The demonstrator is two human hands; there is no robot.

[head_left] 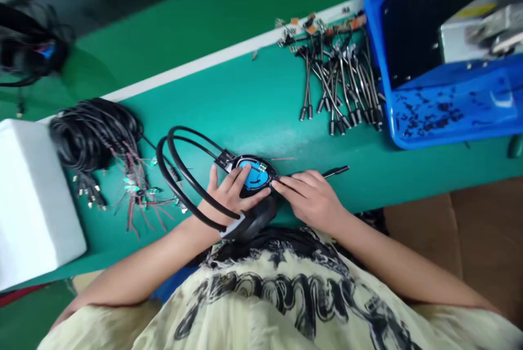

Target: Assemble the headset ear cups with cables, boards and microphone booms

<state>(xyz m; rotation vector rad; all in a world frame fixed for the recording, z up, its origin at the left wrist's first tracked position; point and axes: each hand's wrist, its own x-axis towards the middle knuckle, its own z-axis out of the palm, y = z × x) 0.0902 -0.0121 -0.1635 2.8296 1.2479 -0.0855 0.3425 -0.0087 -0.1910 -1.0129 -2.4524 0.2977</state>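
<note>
A black headset with a double-tube headband (196, 189) lies at the near edge of the green bench. One of its earcups (255, 176) faces up with its cover off, showing a blue inside, a small board and thin wires. My left hand (232, 192) grips this earcup, fingers spread over its left and lower side. The other earcup (255, 222) is below, next to my body. At the right rim, my right hand (312, 197) has its fingers pinched together around the microphone boom (337, 171), whose tip sticks out beyond the knuckles. My fingers hide the boom's inner end.
Several microphone booms (341, 88) are piled at the back right, beside a blue bin (392, 115) holding small black parts. Coiled black cables (96, 132) with bare wires and small boards lie left, near a white box (36, 203). A white strip (196, 69) edges the bench.
</note>
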